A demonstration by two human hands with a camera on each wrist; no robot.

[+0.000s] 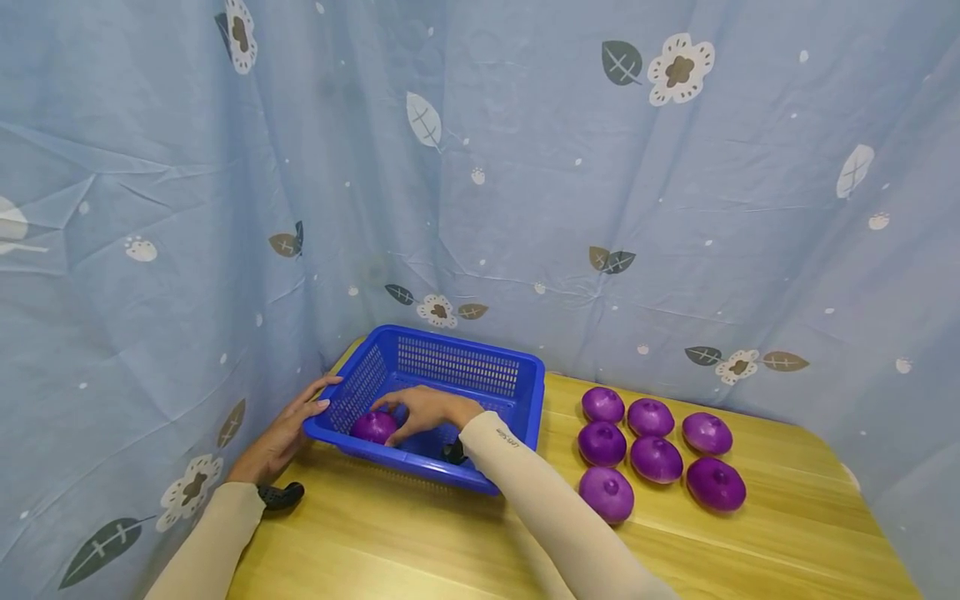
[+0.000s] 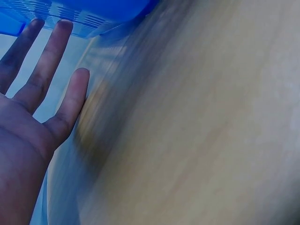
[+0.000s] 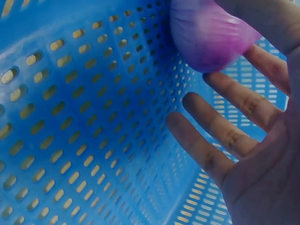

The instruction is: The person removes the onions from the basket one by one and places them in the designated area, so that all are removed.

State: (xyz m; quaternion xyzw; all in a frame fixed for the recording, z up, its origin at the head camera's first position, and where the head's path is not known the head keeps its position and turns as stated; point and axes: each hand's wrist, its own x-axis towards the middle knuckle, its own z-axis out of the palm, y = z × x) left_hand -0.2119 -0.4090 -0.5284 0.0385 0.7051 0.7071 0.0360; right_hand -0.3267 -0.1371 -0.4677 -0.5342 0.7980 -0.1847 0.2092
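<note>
Inside a blue plastic basket (image 1: 457,482), my right hand (image 1: 429,410) holds a purple onion (image 1: 372,427) between thumb and fingers, near the basket's left front corner. The right wrist view has the onion (image 3: 211,35) near the slotted wall, with the other fingers (image 3: 206,150) spread below it. My left hand (image 1: 273,437) is at the basket's left side, fingertips right at the rim. Its fingers (image 2: 49,65) are stretched out straight toward the slotted wall in the left wrist view.
Several more purple onions (image 1: 656,460) lie grouped on the wooden table (image 1: 360,542), right of the basket. A blue patterned curtain (image 1: 525,208) hangs behind the table and along its left side.
</note>
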